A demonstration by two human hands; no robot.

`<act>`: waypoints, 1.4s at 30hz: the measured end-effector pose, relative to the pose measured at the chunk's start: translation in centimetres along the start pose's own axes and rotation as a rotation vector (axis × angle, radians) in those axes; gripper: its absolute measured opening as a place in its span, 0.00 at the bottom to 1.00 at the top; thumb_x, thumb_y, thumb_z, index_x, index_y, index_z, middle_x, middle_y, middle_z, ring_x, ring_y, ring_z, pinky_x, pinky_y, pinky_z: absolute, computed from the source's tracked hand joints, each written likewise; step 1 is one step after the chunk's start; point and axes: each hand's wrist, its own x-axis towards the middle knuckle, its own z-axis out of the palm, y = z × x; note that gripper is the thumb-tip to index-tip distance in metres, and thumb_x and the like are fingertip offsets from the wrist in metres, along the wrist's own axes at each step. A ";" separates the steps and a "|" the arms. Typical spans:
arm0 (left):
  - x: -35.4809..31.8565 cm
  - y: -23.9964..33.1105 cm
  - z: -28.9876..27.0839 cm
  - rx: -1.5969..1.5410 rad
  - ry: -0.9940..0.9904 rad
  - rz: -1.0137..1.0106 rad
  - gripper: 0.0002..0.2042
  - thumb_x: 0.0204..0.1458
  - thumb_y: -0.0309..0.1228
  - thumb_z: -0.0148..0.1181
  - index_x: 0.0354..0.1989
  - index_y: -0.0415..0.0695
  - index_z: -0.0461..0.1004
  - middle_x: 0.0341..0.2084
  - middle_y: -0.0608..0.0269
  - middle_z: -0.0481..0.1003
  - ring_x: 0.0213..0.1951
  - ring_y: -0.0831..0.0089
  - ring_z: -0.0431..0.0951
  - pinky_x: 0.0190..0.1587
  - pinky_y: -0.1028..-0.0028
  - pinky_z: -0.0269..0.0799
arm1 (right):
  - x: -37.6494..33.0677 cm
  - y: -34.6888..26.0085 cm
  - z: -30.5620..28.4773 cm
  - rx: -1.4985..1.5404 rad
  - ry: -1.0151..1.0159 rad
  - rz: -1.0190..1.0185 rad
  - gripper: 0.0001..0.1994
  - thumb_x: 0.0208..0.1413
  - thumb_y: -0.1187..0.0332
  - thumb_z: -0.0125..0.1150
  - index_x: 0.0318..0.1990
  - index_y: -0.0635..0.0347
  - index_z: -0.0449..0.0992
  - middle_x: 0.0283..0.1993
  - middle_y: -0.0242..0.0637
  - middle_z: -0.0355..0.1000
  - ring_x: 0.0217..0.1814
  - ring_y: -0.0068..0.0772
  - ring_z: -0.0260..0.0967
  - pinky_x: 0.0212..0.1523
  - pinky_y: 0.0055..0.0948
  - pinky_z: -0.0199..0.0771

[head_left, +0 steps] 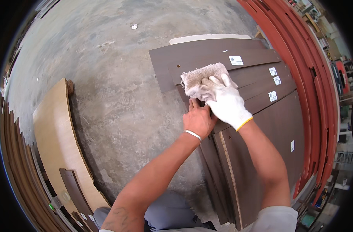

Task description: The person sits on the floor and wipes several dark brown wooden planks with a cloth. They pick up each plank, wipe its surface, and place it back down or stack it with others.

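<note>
My right hand [227, 104], in a white knit glove with a yellow cuff, presses a folded, fluffy beige cloth [207, 75] onto a dark brown panel [257, 86]. Just below the cloth, my bare left hand [199, 118], a white band at its wrist, grips the panel's left edge. Its fingertips are partly hidden by the cloth and the glove. More dark brown boards [269, 135] lie stacked and overlapping beneath, some bearing white labels [272, 96]. One board shows a raw chipboard edge [228, 170] near me.
Long red metal beams [313, 89] run along the right side of the stack. At the left, a light wood sheet [54, 131] leans with a narrow brown board [74, 189] on it. Bare concrete floor [118, 85] lies between. Cluttered shelves [344, 77] stand far right.
</note>
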 end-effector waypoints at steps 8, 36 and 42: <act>-0.1 1.8 0.0 0.012 0.219 -0.001 0.29 0.62 0.52 0.56 0.72 0.71 0.63 0.67 0.22 0.58 0.61 0.41 0.75 0.42 0.56 0.82 | -0.5 11.8 -2.0 0.038 -0.122 0.787 0.27 0.62 0.53 0.59 0.64 0.57 0.71 0.61 0.56 0.73 0.74 0.55 0.59 0.66 0.50 0.68; -0.1 1.0 -1.6 0.023 -0.044 0.001 0.21 0.52 0.39 0.64 0.55 0.47 0.80 0.68 0.18 0.54 0.66 0.40 0.69 0.48 0.54 0.81 | -0.3 -0.5 0.1 -0.202 0.281 -0.025 0.18 0.66 0.57 0.48 0.48 0.59 0.80 0.50 0.36 0.78 0.57 0.37 0.69 0.69 0.41 0.54; 0.0 0.9 -1.8 -0.025 0.051 0.050 0.19 0.50 0.38 0.67 0.49 0.45 0.84 0.69 0.19 0.52 0.58 0.41 0.77 0.46 0.55 0.82 | -0.1 -0.9 0.1 -0.210 0.175 0.013 0.18 0.67 0.56 0.46 0.51 0.54 0.79 0.48 0.33 0.78 0.59 0.35 0.69 0.73 0.45 0.46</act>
